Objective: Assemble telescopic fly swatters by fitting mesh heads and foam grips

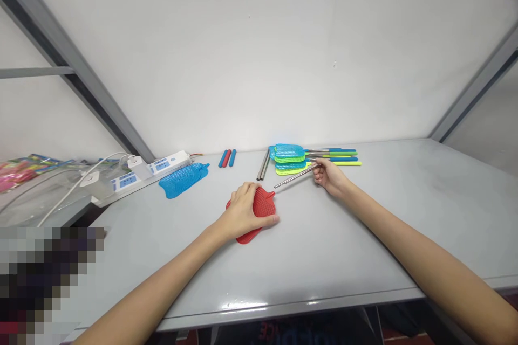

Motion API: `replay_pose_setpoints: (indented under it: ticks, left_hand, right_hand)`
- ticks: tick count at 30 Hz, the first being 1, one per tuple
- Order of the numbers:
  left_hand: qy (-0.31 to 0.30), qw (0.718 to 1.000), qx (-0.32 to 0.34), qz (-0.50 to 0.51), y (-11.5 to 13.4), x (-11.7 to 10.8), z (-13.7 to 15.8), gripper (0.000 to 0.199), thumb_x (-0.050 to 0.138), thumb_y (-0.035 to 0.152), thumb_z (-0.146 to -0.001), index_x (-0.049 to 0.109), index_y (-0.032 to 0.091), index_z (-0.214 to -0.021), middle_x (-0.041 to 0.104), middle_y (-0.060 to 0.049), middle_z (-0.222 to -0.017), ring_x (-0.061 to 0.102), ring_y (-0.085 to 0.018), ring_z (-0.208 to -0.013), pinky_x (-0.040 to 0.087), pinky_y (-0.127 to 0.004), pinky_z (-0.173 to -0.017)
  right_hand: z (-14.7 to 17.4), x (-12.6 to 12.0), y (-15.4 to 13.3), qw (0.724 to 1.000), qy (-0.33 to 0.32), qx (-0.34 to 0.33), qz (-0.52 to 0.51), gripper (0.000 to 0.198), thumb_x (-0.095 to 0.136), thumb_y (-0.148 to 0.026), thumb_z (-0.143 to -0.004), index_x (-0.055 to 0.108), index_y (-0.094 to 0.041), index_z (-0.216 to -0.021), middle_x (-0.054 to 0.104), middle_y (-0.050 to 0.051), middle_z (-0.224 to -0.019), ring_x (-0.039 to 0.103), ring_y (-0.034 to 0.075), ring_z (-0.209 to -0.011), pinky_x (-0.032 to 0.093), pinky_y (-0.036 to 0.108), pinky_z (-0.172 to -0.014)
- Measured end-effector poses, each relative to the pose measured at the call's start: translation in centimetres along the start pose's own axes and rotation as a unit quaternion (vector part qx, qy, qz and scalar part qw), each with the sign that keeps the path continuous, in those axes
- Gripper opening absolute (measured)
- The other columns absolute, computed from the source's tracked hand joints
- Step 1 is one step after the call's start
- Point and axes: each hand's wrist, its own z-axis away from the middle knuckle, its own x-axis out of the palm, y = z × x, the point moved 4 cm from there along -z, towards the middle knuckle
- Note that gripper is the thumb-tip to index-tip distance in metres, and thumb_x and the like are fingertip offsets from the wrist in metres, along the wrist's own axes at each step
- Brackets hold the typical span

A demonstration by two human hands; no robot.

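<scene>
My left hand (pixel 245 209) grips a red fly swatter head (pixel 265 205) across its width, thumb on the near edge and fingers over the far side. The head lies on the grey table, its short socket pointing up and right. A thin metal rod (pixel 295 177) is pinched in my right hand (pixel 327 177). The rod's free end is close to the red socket but apart from it. Just beyond lie two metal rods (pixel 263 166) and a stack of fly swatters (pixel 289 153) with blue and green heads.
Left of my hands lies a blue fly swatter head (pixel 184 180) beside a white power strip (pixel 162 166) with plugs and cables. Two blue grips and one red grip (pixel 227 158) lie near the back wall. Plastic-bagged things (pixel 28 170) are at far left. The table's front edge (pixel 259 308) is near me.
</scene>
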Motion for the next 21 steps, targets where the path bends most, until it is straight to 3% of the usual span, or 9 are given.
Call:
replay_pose_setpoints:
  ticks: [10,21]
  left_hand:
    - [0.006,1.000,-0.020,0.012,-0.3,0.2,0.0,0.068,0.050,0.063,-0.061,0.038,0.023,-0.113,0.044,-0.007,-0.111,0.039,-0.026,-0.104,0.028,-0.038,-0.088]
    - [0.004,1.000,0.005,0.023,0.8,-0.1,0.4,0.073,0.054,0.058,-0.061,0.033,0.025,-0.123,0.041,-0.006,-0.119,0.036,-0.027,-0.108,0.026,-0.039,-0.092]
  right_hand:
    - [0.1,0.2,0.0,1.000,-0.013,0.004,0.003,0.020,0.043,-0.022,-0.077,0.049,-0.015,-0.059,0.044,-0.003,-0.039,0.036,0.005,-0.032,0.028,0.016,-0.031]
    - [0.0,0.1,0.1,1.000,-0.012,-0.008,0.018,0.019,0.043,-0.021,-0.077,0.049,-0.016,-0.060,0.044,-0.003,-0.039,0.036,0.006,-0.031,0.029,0.017,-0.030]
